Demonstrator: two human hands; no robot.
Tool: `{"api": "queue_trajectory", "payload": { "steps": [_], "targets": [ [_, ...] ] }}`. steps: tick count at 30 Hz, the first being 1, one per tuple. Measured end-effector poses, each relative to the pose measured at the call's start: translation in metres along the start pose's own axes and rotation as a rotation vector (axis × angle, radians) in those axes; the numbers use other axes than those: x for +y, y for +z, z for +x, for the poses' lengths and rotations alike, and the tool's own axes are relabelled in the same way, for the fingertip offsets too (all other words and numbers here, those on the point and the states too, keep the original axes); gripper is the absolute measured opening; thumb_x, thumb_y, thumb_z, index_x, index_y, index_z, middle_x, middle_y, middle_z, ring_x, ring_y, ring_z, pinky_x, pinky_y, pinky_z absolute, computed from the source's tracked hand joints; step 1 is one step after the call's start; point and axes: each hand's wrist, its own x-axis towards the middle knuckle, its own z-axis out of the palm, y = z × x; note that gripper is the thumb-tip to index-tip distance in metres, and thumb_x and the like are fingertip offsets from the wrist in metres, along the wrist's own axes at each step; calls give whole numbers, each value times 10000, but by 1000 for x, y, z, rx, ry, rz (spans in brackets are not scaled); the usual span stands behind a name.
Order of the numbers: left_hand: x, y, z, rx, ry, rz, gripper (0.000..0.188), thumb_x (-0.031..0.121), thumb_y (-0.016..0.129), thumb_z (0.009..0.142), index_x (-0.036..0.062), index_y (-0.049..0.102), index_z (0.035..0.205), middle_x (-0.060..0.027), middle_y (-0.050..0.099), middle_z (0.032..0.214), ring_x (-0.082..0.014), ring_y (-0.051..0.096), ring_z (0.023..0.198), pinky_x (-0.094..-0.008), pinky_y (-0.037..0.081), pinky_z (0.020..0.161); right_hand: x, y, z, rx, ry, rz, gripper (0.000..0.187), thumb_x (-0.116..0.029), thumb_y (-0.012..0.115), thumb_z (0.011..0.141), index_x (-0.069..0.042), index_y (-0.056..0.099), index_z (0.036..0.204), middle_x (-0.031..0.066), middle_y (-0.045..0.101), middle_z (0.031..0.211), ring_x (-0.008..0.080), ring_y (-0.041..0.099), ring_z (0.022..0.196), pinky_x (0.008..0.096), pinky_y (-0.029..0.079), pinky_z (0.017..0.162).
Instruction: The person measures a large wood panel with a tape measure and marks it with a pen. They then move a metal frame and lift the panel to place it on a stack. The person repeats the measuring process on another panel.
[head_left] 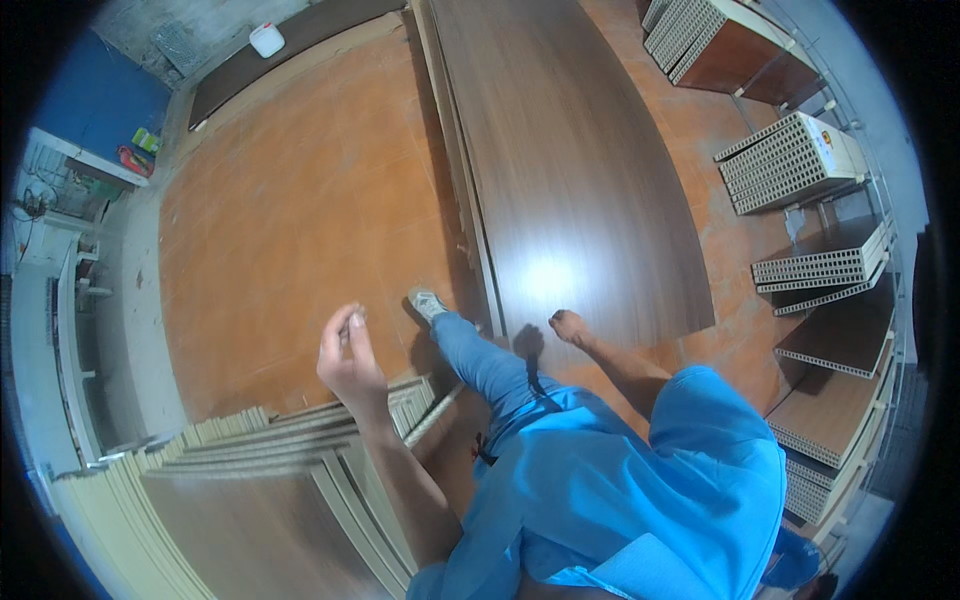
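My left hand (350, 355) is raised at the left, above the orange floor and beside the stacked panels. Its thumb and fingers come together in a pinch; anything between them is too small to make out. My right hand (569, 326) is closed, with the fingers curled in, over the near end of a large dark brown wood-grain panel (560, 150). What it holds, if anything, is hidden, and I cannot tell whether it touches the panel. That panel lies flat on top of a stack, with a bright light reflection on its surface.
Upright boards (230, 500) lean in a row at the lower left. Hollow-core panels (790, 165) stand in a rack along the right. A white jug (266, 40) sits on a dark board at the back. Orange tiled floor (300, 220) stretches left of the panel stack.
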Motion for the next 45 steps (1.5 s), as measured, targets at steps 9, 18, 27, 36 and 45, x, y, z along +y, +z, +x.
{"api": "queue_trajectory", "payload": {
  "steps": [9,18,27,36,45],
  "targets": [
    [-157,58,339,-121,-102,-102,305,187,555,1048,-45,621,1235,-99,686,1092,-172,656,1012,-311,524,921,-172,-10,195,-109,73,90,613,-547,494,961,4,754,1022,276,721,1033,412,702,1023,481,551,911],
    [-385,75,397,-579,-785,65,239,289,573,1015,75,613,916,17,522,770,-112,476,697,-295,414,618,-370,-182,285,336,139,669,416,-403,580,943,-58,707,1137,228,707,1138,400,657,1109,488,508,977],
    [-439,88,505,-569,-1100,7,247,295,567,1021,58,635,1014,-6,573,775,-128,509,671,-316,454,621,-439,-204,366,430,150,639,424,-388,552,945,-20,698,1094,265,692,1134,439,641,1122,515,500,980],
    [-529,115,737,-212,-1075,-485,290,301,561,1027,41,656,1112,-30,625,780,-144,541,645,-337,493,624,-524,-161,591,-82,53,91,408,-356,636,917,9,740,1066,205,750,957,321,743,794,418,603,706],
    [-489,272,1136,-452,-842,-280,180,270,619,964,100,674,950,-86,701,860,-177,672,784,-286,529,724,-654,-319,753,246,457,1042,280,-201,592,963,16,662,1125,147,694,809,221,700,657,352,566,538]
  ]
}}
